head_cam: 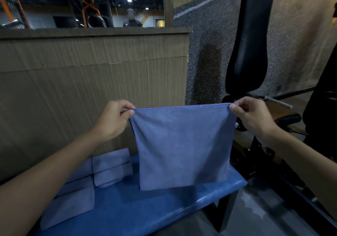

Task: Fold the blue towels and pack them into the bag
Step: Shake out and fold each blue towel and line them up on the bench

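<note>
A blue towel (182, 148) hangs flat in the air in front of me, stretched by its top edge. My left hand (113, 119) pinches its upper left corner and my right hand (253, 117) pinches its upper right corner. The towel's lower edge reaches down to the shiny blue surface (145, 208) below. To the left on that surface lie folded blue towels: a stack (112, 168) near the wall and more (71, 204) closer to me, partly hidden by my left forearm. I see no bag.
A wood-panelled wall (82, 90) with a mirror (82, 4) above it stands close behind the blue surface. A black padded gym seat back (249, 44) and its dark frame (264, 162) stand at the right. Grey speckled floor lies beyond.
</note>
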The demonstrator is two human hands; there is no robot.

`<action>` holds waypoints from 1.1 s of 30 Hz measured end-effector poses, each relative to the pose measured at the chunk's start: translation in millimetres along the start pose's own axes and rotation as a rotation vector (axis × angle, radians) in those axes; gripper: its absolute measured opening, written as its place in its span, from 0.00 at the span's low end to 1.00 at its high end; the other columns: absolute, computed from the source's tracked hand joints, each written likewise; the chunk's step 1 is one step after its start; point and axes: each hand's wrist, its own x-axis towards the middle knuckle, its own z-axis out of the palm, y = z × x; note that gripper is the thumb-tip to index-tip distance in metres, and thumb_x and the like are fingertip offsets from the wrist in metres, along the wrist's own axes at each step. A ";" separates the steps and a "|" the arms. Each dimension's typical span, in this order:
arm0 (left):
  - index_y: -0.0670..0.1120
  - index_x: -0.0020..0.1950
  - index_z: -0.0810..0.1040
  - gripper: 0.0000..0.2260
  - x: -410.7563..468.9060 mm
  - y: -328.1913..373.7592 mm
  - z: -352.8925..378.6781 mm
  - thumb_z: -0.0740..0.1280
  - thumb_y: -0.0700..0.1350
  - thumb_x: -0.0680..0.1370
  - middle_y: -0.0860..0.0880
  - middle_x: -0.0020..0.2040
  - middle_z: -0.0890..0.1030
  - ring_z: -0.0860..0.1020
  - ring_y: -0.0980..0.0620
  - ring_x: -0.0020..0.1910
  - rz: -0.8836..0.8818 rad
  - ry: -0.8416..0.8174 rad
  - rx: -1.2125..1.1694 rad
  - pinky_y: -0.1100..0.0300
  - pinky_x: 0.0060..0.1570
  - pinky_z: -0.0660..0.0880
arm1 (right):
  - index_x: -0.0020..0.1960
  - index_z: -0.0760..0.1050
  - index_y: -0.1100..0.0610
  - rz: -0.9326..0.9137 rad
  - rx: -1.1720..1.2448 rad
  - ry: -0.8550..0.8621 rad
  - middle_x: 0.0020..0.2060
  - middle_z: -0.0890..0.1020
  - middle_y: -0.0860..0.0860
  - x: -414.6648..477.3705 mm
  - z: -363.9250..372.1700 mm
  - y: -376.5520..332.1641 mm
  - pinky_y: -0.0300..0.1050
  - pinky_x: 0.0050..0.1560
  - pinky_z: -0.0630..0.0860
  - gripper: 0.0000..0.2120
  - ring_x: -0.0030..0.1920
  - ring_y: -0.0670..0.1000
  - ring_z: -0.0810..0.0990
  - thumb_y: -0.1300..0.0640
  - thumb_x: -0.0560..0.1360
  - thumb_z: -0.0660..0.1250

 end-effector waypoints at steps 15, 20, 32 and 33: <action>0.36 0.49 0.76 0.04 -1.1 9.1 3.7 0.62 0.30 0.79 0.39 0.32 0.77 0.77 0.54 0.21 -0.237 -0.067 -0.308 0.64 0.20 0.73 | 0.41 0.72 0.61 0.117 0.160 -0.003 0.30 0.77 0.58 2.1 1.2 -0.7 0.39 0.26 0.75 0.08 0.23 0.47 0.78 0.65 0.79 0.63; 0.32 0.53 0.75 0.05 -2.0 4.7 5.9 0.63 0.28 0.78 0.37 0.33 0.78 0.78 0.54 0.23 -0.280 -0.083 -0.389 0.64 0.25 0.77 | 0.42 0.75 0.62 0.099 0.049 -0.052 0.29 0.78 0.58 1.9 -1.7 7.8 0.40 0.28 0.75 0.06 0.25 0.46 0.78 0.65 0.78 0.65; 0.34 0.52 0.75 0.03 10.1 -13.6 40.6 0.63 0.33 0.80 0.37 0.41 0.79 0.83 0.52 0.31 -0.426 -0.067 -0.568 0.63 0.36 0.81 | 0.48 0.73 0.66 0.228 0.144 -0.113 0.39 0.78 0.59 16.8 12.7 26.4 0.41 0.35 0.82 0.05 0.35 0.53 0.83 0.64 0.80 0.62; 0.35 0.50 0.75 0.02 12.5 -14.2 45.1 0.63 0.32 0.80 0.37 0.42 0.79 0.83 0.53 0.32 -0.415 -0.051 -0.589 0.63 0.38 0.81 | 0.48 0.73 0.65 0.203 0.130 -0.091 0.40 0.78 0.59 20.1 14.5 28.6 0.39 0.35 0.81 0.05 0.36 0.53 0.83 0.63 0.80 0.62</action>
